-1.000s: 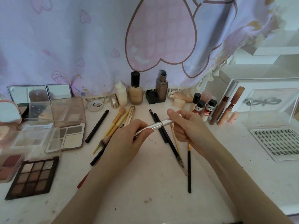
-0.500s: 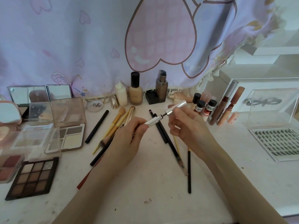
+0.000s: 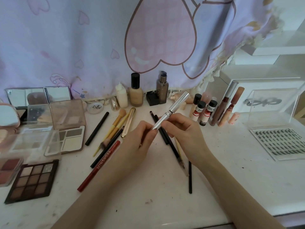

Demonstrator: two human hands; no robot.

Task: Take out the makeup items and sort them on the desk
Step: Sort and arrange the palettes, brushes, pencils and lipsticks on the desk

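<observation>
Silver tube (image 3: pixel 171 111) lower end hidden btwn hands; blush palette (image 3: pixel 8 171) cut off at left edge.

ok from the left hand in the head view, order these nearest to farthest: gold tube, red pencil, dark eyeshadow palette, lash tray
From the left hand:
1. Gold tube, just up and left of it.
2. Red pencil, down to its left.
3. Dark eyeshadow palette, far left near the desk's front.
4. Lash tray, far right, past the right hand.

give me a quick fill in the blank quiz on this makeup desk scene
1. Both hands hold one slim ____ metallic tube above the white desk.
2. The nine-pan brown eyeshadow palette lies at the desk's near ____ side.
3. The long red pencil lies ____ on the desk.

Missing words: silver; left; flat
</observation>
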